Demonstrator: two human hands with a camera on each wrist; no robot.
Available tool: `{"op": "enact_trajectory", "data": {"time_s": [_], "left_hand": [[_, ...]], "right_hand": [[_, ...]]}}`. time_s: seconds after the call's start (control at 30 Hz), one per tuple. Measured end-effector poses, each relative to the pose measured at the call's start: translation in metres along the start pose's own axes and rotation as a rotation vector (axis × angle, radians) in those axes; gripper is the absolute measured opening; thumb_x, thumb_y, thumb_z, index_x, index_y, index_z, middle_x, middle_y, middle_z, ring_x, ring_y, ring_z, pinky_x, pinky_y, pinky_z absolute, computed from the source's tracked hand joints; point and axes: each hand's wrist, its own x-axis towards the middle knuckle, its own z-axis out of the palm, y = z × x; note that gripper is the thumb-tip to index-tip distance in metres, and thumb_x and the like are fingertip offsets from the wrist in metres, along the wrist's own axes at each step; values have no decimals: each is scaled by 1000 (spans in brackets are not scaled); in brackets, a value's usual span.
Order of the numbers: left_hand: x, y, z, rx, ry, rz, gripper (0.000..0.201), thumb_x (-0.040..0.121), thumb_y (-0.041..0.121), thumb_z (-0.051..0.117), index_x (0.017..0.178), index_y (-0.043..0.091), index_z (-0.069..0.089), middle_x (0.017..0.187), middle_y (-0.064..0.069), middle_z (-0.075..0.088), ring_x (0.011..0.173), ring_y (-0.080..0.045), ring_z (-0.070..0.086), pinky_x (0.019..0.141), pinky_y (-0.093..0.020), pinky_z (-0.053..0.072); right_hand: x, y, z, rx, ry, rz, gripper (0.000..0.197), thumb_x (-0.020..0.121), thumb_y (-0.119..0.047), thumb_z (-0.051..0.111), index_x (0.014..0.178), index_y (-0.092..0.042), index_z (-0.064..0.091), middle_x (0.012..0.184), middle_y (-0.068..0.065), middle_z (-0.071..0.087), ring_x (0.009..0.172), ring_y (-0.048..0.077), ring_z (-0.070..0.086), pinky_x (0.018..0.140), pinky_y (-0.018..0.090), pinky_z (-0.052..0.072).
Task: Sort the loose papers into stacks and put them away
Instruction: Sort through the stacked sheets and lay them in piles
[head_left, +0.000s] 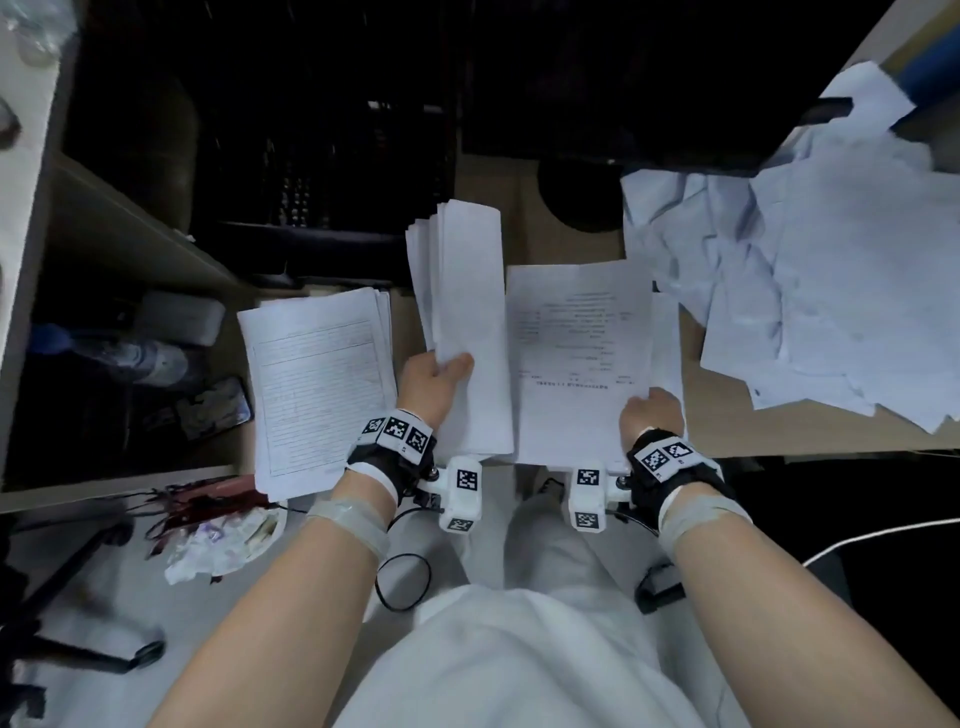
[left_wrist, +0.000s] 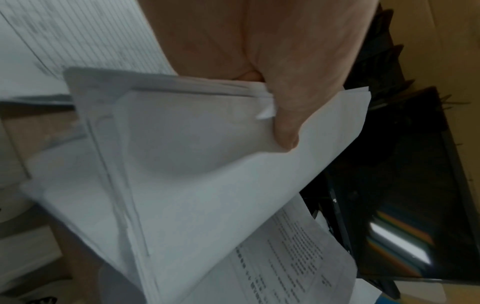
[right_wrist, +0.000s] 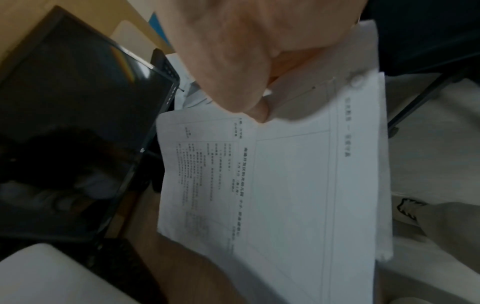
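My left hand grips a thick bundle of blank white sheets near its lower edge, thumb on top; the bundle bends upward and fans at the far end. My right hand pinches a printed sheet at its near right corner, on top of a stack at the desk's front edge. In the right wrist view the thumb presses the printed sheet. A neat stack of ruled forms lies left of my left hand. A messy heap of loose papers covers the desk at right.
A dark monitor stands behind the papers. An open shelf unit at left holds a plastic bottle and a phone. Crumpled wrappers lie on the floor at left, with cables near my knees.
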Motion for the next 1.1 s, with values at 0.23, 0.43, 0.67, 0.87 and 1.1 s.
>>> {"op": "enact_trajectory", "data": {"time_s": [0.23, 0.43, 0.67, 0.87, 1.1], "left_hand": [[-5, 12, 57, 23, 47, -109, 23, 97, 26, 63, 113, 9, 63, 106, -8, 67, 91, -22, 62, 83, -29, 45], [-10, 22, 83, 40, 81, -161, 31, 100, 41, 54, 120, 17, 54, 116, -5, 60, 98, -20, 57, 87, -28, 39], [-10, 37, 86, -46, 148, -200, 89, 74, 82, 45, 134, 18, 60, 131, -9, 64, 116, -28, 62, 105, -46, 47], [-19, 47, 66, -208, 140, -141, 50, 101, 50, 45, 110, 6, 65, 105, -18, 69, 97, -30, 67, 86, -42, 54], [-29, 30, 28, -223, 15, -32, 24, 101, 26, 55, 87, 10, 65, 68, 1, 67, 54, -4, 64, 52, -16, 49]], "right_hand": [[51, 30, -30, -63, -121, -3, 43, 100, -9, 43, 142, 1, 44, 143, 21, 48, 131, 35, 47, 105, 39, 39], [59, 4, -29, -166, -44, -98, 70, 85, -42, 58, 145, -11, 37, 145, 15, 44, 134, 36, 41, 109, 48, 35], [11, -83, -24, 187, -843, -585, 46, 86, -15, 76, 130, -16, 63, 124, 1, 67, 110, 16, 66, 86, 21, 54], [-16, -104, -11, -98, -853, -705, 95, 61, -59, 85, 141, -28, 45, 136, -12, 53, 123, 7, 53, 103, 35, 47], [-55, -98, 10, -63, -787, -639, 85, 64, -54, 84, 134, -27, 45, 127, -8, 54, 114, 11, 56, 96, 39, 53]]}}
